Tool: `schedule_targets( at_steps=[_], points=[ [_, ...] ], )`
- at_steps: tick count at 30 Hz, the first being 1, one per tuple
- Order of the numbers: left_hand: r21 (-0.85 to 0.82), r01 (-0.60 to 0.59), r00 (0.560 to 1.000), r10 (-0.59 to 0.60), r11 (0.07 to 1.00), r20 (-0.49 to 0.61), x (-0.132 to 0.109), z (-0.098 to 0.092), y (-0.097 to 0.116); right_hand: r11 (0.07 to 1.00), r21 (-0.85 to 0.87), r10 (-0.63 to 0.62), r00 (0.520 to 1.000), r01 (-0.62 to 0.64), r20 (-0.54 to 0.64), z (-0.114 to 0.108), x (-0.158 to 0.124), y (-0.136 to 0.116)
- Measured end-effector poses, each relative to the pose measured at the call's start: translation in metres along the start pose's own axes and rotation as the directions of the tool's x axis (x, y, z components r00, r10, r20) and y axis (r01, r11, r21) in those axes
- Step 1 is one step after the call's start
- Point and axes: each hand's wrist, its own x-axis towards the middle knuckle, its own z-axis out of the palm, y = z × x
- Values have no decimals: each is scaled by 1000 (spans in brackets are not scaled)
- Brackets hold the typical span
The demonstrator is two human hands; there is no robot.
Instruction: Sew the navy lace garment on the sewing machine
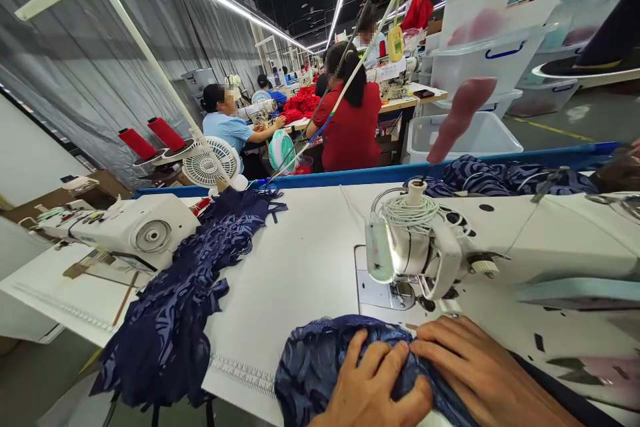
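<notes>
A navy patterned piece of fabric [310, 360] lies bunched at the table's front edge, just in front of the sewing machine's needle area. My left hand [377, 380] rests on top of it, fingers spread and thumb apart, fingertips pressing the cloth. Beside it, my right hand [470, 360] has its fingers together on the right edge of the same fabric, with the cloth gathered under them. The fingertips of both hands nearly meet near the upper seam. The sewing machine head [415, 240] stands right behind my hands, its metal needle plate [380, 290] partly visible.
A long heap of navy fabric pieces [195, 280] spills over the table's left edge. Another sewing machine [135, 230] stands at left, near red thread cones [165, 133]. More patterned fabric [480, 173] lies behind my machine. Several people work beyond; clear storage bins [480, 80] stack at right.
</notes>
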Motion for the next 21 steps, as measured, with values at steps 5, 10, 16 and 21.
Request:
schedule_targets(
  at_steps=[5,10,16,21],
  points=[
    [35,5,988,0,999,-152,6,7,-4,981,-149,-130,991,123,-43,-1,7,1],
    [42,-11,985,18,999,-173,17,2,-10,985,-128,-115,993,113,-10,0,4,4],
    [15,-17,998,18,1000,-61,11,7,-8,989,39,149,969,-144,-199,4,-6,9],
    [-30,10,1000,-9,999,30,10,0,-9,998,-67,-17,996,11,-84,-2,1,3]
  ],
)
